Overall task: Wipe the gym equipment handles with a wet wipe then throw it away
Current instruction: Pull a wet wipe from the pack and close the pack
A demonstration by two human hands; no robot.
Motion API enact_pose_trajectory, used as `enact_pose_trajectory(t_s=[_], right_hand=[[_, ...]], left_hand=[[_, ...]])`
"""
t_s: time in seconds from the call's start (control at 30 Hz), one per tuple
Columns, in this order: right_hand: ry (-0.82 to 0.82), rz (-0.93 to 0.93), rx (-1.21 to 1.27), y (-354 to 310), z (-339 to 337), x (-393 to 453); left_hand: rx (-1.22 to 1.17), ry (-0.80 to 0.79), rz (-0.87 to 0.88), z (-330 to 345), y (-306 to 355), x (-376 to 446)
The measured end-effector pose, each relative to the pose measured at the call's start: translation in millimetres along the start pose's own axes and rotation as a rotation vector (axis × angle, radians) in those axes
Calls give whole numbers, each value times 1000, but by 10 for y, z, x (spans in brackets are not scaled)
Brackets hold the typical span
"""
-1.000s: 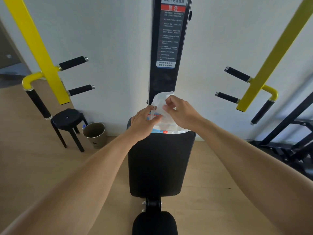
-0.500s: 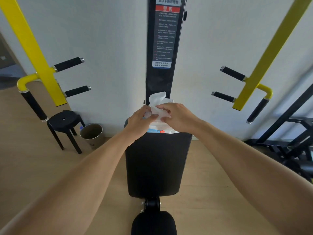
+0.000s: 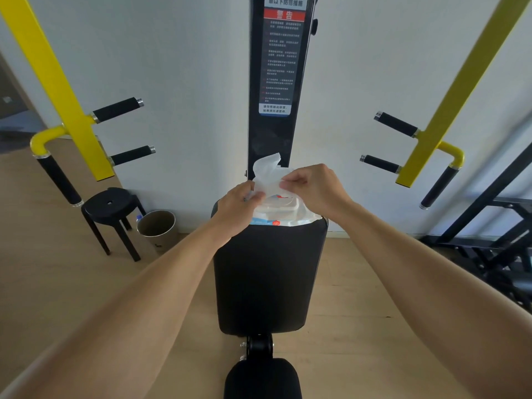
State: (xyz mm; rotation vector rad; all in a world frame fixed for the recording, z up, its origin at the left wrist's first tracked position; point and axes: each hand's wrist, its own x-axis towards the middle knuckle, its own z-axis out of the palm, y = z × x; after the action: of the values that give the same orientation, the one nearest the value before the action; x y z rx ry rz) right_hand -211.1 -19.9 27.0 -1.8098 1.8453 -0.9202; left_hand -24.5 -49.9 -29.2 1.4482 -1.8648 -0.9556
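Since 0.5 s ago both hands have lifted the thin white wet wipe (image 3: 266, 174) a bit higher w/ its top flopped over, left hand (image 3: 240, 203) fingers & right hand (image 3: 312, 188) fingers pinching it above the flat white wipe pack (image 3: 283, 213) on the black padded seat (image 3: 267, 272).

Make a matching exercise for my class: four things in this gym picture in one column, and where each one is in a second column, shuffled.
Things:
1. wet wipe
2. wipe pack
3. bin
4. stool

Places:
A. on the far end of the black pad
B. on the floor against the wall, right of the stool
C. pinched between both hands
D. below the left yellow bar

Pairs: 1-C, 2-A, 3-B, 4-D
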Motion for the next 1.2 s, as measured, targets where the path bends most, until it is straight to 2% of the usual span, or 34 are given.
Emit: enact_pose_trajectory(t_s=[0.2, 0.5, 0.57, 0.67, 0.73, 0.8, 0.9, 1.0, 1.13, 1.2], right_hand=[[56, 82, 157, 40, 151, -57], [117, 82, 286, 1, 155, -108], [35, 22, 217, 17, 132, -137], [-130, -110, -91, 38, 152, -187], [-110, -175, -275, 22, 205, -198], [-18, -223, -309, -7, 237, -184], [71, -201, -255, -35, 263, -169], [81, -129, -96, -34, 218, -150], [-27, -10, 249, -44, 124, -113], [-113, 21, 332, -54, 72, -97]], left_hand=[[-93, -3, -34, 19, -37, 31], [-123, 5, -46, 33, -67, 56], [-124, -4, -52, 30, -62, 54], [-116, -19, -56, 25, -59, 51], [-122, -28, -60, 11, -53, 40], [-149, -41, -71, -9, -34, 27], [-173, -56, -80, -31, -17, 9], [-169, -51, -57, -31, -27, 3], [-115, -15, -49, 11, -26, 40], [-114, -32, -40, 11, -6, 48]])
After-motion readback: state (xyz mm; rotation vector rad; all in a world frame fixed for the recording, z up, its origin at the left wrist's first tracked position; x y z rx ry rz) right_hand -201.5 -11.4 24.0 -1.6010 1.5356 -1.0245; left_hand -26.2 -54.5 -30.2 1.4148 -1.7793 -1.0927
